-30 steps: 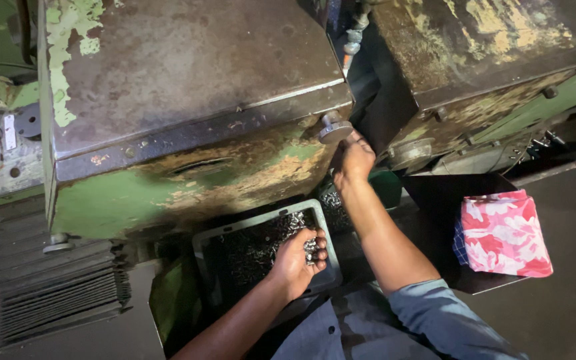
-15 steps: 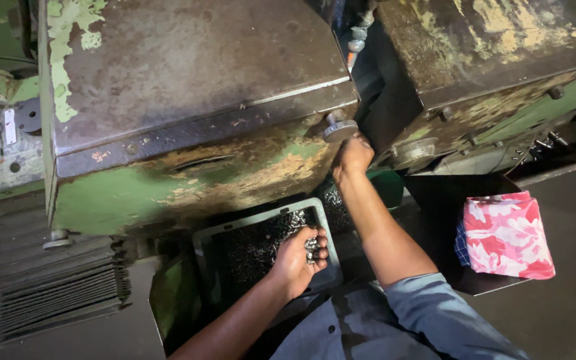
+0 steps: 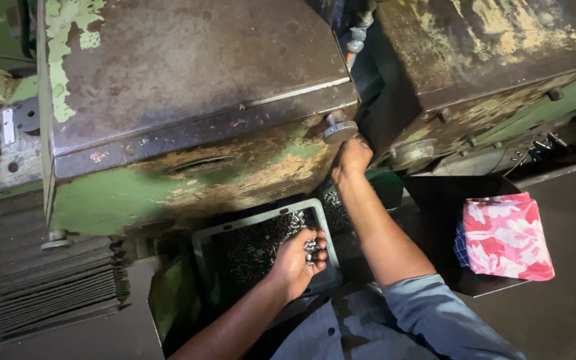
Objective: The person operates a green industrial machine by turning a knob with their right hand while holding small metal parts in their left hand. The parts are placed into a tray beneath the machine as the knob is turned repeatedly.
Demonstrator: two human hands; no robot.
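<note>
Left hand (image 3: 296, 261): fingers closed on small metal parts (image 3: 311, 248), scooped over tray (image 3: 201, 241) near its right edge. Right hand (image 3: 353, 157): reaches under knob (image 3: 339, 129) at machine (image 3: 188, 100) corner; grip unclear.

I look down on a worn green machine housing (image 3: 188, 127), its paint flaked to bare rusty metal across the flat top. To its right, across a dark narrow gap, a second rust-streaked casing (image 3: 488, 60) slopes away. Left of the housing, grey ribbed bellows (image 3: 55, 287) fan out low over the dark floor (image 3: 568, 313). Further right of the housing, a folded pink-and-white patterned cloth (image 3: 507, 237) lies on a black ledge (image 3: 448, 200). Dim light falls from above, leaving the space beneath the housing in shadow.
</note>
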